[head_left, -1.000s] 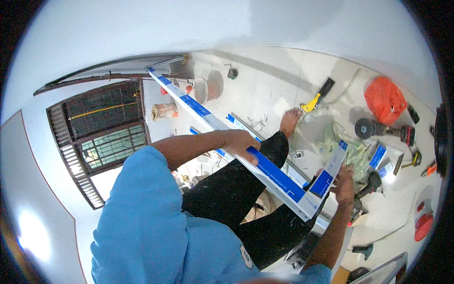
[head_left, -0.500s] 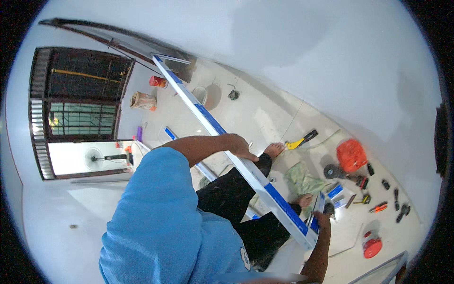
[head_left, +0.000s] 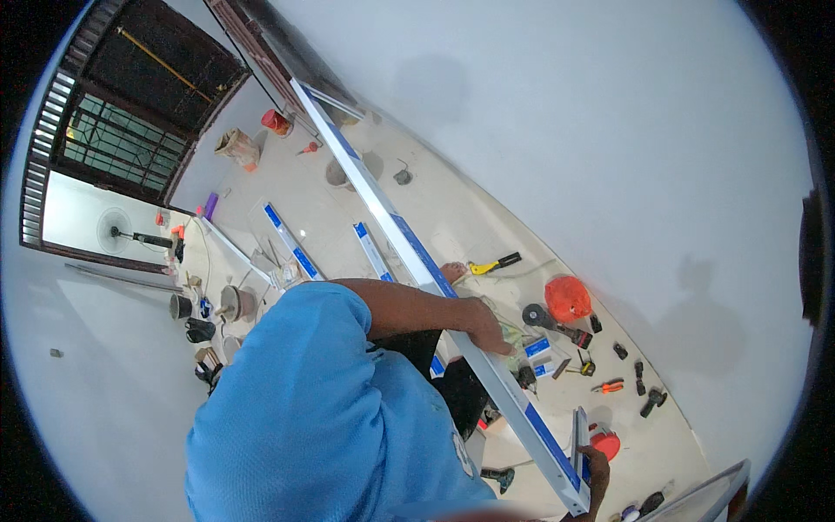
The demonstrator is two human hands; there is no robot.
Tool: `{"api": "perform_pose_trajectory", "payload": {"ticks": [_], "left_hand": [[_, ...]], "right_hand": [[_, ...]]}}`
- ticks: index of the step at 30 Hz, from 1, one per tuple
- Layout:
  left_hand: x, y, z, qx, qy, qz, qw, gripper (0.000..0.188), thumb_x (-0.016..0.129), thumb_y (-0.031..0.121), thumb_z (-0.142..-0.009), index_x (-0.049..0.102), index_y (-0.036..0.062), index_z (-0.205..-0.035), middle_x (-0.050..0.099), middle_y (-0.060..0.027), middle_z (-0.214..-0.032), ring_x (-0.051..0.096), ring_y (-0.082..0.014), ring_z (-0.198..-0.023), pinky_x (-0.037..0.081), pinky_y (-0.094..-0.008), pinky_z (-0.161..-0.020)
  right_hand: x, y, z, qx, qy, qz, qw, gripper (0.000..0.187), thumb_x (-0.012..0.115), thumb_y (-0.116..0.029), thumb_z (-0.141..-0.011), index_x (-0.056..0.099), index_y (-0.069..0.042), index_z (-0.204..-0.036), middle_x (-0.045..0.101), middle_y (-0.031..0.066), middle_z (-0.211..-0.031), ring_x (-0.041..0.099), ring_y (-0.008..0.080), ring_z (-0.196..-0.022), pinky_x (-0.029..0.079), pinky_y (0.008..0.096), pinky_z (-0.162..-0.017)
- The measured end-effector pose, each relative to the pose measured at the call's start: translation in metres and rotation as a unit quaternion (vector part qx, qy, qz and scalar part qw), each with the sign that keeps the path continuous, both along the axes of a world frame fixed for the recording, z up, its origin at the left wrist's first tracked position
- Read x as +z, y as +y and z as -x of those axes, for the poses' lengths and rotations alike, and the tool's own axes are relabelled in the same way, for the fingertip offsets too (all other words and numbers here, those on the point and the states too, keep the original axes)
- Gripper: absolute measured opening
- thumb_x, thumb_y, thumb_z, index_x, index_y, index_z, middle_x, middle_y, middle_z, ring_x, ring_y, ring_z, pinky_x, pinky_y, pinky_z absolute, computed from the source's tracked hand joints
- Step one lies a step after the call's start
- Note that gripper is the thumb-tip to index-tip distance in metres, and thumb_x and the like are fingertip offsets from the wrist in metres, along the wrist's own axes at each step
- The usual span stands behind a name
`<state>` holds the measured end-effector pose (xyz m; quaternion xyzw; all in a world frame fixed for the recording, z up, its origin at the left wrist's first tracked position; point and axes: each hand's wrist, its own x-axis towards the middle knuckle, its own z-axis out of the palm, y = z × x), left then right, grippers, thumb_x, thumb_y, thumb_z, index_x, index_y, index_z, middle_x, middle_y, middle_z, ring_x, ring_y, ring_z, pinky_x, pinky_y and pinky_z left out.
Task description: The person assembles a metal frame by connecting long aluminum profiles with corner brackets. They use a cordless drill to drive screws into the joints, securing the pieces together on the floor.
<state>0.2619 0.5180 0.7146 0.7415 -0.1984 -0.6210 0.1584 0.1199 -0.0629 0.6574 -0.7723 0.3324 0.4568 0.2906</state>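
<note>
A long white frame (head_left: pixel 374 204) with strips of blue film runs slantwise from far left to near right, raised above the floor. My left hand (head_left: pixel 487 326) is closed over its middle stretch, with the fingertips hanging past the far side. At the near end a short crosspiece (head_left: pixel 579 435) stands out from the long bar. My right hand (head_left: pixel 597 474) is closed around that crosspiece, its fingers partly hidden. Another short crosspiece (head_left: pixel 337 104) shows at the far end. Below the frame, part of my bare foot (head_left: pixel 452 271) is visible on the floor.
Loose white-and-blue bars (head_left: pixel 291 239) lie on the floor at left. Toward the wall are a yellow-and-black tool (head_left: pixel 496 263), an orange bag (head_left: pixel 567 298), a cordless tool (head_left: pixel 561 329), a tape measure (head_left: pixel 588 369) and pliers (head_left: pixel 609 386). A red-lidded container (head_left: pixel 604 444) stands near my right hand.
The whole view has turned and shifted. The frame's near end has gone lower, my right hand with it. My left hand now grips farther along toward that end, and my legs have moved.
</note>
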Motion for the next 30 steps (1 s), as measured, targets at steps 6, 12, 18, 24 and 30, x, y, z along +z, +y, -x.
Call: {"api": "perform_pose_trajectory", "payload": {"ticks": [6,12,18,24,30], "left_hand": [[0.090,-0.042,0.050,0.020,-0.072,-0.014,0.997,0.093,0.021,0.075,-0.112,0.066,0.0032,-0.149,0.074,-0.0295,-0.135,0.072,-0.0473,-0.126,0.054,-0.0600,-0.110],[0.091,-0.028,0.110,0.142,-0.180,0.016,0.973,0.098,0.029,0.080,-0.110,0.078,-0.0049,-0.104,0.078,-0.0319,-0.098,0.079,-0.0474,-0.095,0.061,-0.0588,-0.094],[0.108,-0.023,0.147,0.116,-0.248,0.041,0.961,0.103,0.046,0.089,-0.100,0.079,-0.0075,-0.091,0.077,-0.0305,-0.096,0.078,-0.0448,-0.089,0.063,-0.0527,-0.082],[0.106,-0.020,0.162,0.069,-0.306,0.121,0.942,0.099,0.068,0.086,-0.089,0.071,-0.0062,-0.123,0.074,-0.0275,-0.112,0.072,-0.0418,-0.112,0.053,-0.0531,-0.103],[0.110,-0.033,0.154,0.044,-0.311,0.175,0.933,0.087,0.076,0.075,-0.090,0.065,0.0037,-0.140,0.071,-0.0262,-0.126,0.068,-0.0411,-0.123,0.047,-0.0570,-0.109]], "right_hand": [[0.082,-0.041,-0.020,0.032,-0.110,0.007,0.993,0.038,0.082,-0.036,-0.074,0.074,0.001,-0.083,0.064,0.0066,-0.068,0.060,0.0227,-0.062,0.050,0.0429,-0.065],[0.109,-0.056,-0.048,0.063,-0.259,0.002,0.964,0.040,0.080,-0.031,-0.074,0.073,0.004,-0.092,0.068,0.0094,-0.077,0.063,0.0240,-0.069,0.053,0.0433,-0.069],[0.150,-0.035,-0.049,0.017,-0.429,-0.066,0.901,0.076,0.078,-0.017,-0.076,0.058,0.011,-0.144,0.072,0.0204,-0.121,0.070,0.0333,-0.106,0.056,0.0447,-0.098],[0.246,-0.032,-0.067,0.143,-0.545,0.077,0.822,0.093,0.078,-0.010,-0.085,0.039,0.008,-0.167,0.057,0.0261,-0.156,0.063,0.0384,-0.133,0.041,0.0490,-0.125],[0.321,-0.105,-0.039,0.229,-0.546,0.183,0.785,0.116,0.091,-0.046,-0.088,0.030,0.009,-0.170,0.044,0.0388,-0.164,0.048,0.0490,-0.153,0.043,0.0576,-0.124]]}}
